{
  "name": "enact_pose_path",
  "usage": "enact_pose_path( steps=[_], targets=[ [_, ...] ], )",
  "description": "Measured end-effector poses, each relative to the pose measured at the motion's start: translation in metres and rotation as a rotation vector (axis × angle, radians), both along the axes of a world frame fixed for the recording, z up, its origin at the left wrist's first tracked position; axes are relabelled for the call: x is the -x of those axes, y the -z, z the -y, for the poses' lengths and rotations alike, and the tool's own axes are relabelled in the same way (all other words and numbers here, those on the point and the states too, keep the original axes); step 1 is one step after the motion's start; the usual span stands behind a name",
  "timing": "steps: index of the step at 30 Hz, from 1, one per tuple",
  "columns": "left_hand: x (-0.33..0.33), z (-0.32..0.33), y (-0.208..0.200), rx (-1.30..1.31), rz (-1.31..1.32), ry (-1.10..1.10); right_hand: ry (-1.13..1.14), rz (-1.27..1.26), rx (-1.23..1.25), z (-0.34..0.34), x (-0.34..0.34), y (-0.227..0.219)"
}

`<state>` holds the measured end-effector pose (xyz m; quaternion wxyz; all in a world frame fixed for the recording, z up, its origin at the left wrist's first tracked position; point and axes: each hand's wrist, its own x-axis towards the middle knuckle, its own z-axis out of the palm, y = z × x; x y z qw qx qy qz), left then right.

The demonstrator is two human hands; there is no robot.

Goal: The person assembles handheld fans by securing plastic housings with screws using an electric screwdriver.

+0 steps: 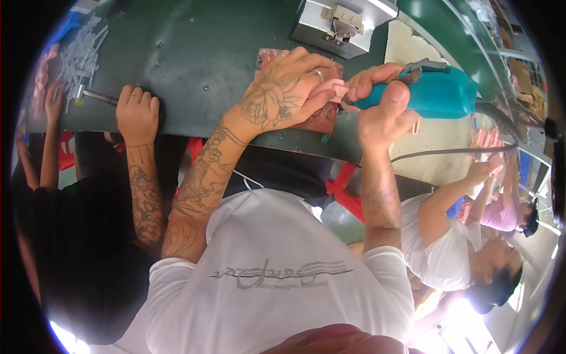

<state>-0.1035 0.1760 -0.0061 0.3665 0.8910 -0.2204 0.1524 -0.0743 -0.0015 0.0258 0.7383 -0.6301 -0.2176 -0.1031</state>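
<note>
My left hand is closed on a small pink plastic part, with the thumb pressing along its near side. Beneath this hand lies a reddish-brown board on the green table. My right hand is wrapped round the front of a teal electric screwdriver, which lies sideways with a lever on its upper side. Its nose points left at the pink part. My fingers hide the bit, so I cannot tell whether it touches the part.
A metal box-shaped fixture stands beyond the board. At the far left lies a pile of pale grey plastic strips. Beside me, a co-worker's hand grips a hammer. A black cable runs along the right; more people sit there.
</note>
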Motion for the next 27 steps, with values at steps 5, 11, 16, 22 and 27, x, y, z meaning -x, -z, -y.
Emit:
enact_pose_path(
  steps=[5,11,16,22,27],
  targets=[
    [0.023,0.000,-0.018,-0.243,0.220,0.016,0.051,-0.187,-0.203,0.015,0.018,-0.005],
    [0.016,-0.086,-0.030,-0.252,0.380,-0.266,0.005,0.022,-0.369,0.047,0.060,-0.023],
    [0.016,-0.169,-0.021,-0.441,0.370,-0.591,0.116,-0.111,-0.229,0.061,0.079,-0.001],
    [-0.016,-0.002,-0.049,0.185,0.046,-0.327,0.184,-0.140,-0.143,0.065,0.086,-0.012],
    [-0.077,0.144,-0.018,-0.006,-0.094,0.203,0.205,-0.171,-0.159,0.062,0.092,-0.017]
  ],
)
